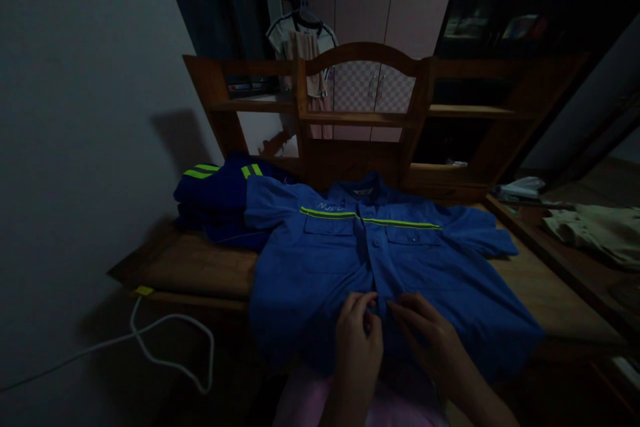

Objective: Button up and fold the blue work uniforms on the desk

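A blue short-sleeved work shirt [345, 260] with a yellow-green reflective stripe across the chest lies spread face up on a wooden surface [200, 270]. My left hand [357, 340] and my right hand [425, 333] meet at the lower part of its button placket. The fingers of both hands are curled and pinch the blue fabric at the front opening. What lies under the fingertips is too dark to make out.
A second dark blue garment with yellow-green stripes [215, 197] is bunched at the back left. A wooden headboard with shelves [360, 113] rises behind. A white cable [165, 347] hangs off the left edge. Pale clothing [595, 230] lies at the right.
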A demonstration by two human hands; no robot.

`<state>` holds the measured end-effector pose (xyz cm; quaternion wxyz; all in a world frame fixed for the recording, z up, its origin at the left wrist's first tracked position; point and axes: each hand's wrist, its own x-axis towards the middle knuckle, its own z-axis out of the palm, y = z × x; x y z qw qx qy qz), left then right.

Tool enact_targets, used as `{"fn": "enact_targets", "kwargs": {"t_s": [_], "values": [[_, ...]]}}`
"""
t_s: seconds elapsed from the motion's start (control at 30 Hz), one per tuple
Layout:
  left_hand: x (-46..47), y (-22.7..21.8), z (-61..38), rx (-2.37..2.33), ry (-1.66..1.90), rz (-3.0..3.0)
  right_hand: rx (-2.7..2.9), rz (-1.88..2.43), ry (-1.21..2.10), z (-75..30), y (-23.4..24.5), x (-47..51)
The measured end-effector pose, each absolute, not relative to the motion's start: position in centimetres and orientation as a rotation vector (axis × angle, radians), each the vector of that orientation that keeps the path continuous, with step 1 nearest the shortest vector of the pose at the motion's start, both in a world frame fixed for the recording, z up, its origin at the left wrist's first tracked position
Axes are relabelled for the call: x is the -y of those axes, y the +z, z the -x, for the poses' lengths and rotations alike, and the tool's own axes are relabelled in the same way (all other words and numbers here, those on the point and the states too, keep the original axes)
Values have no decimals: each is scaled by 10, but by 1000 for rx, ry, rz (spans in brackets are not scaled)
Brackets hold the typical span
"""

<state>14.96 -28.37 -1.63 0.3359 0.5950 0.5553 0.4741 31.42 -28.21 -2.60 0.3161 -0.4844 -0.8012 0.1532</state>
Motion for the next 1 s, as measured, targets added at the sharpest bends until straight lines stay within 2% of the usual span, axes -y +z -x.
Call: {"fn": "enact_targets", "kwargs": {"t_s": [0.2,0.43,0.63,1.0], "values": [[285,-2,-157,-1440,1164,-1621,1989,1287,413,-311,-28,291],[295,13,-170,-1240,1148,-1679,1685,1325,691,-326,-32,287],[303,-5,-188,-1215,1188,-1650,1750,1305,560,-342,-35,290],[302,-35,-212,-1473,1149,-1448,1669,1267,735,-338,-48,289]]}}
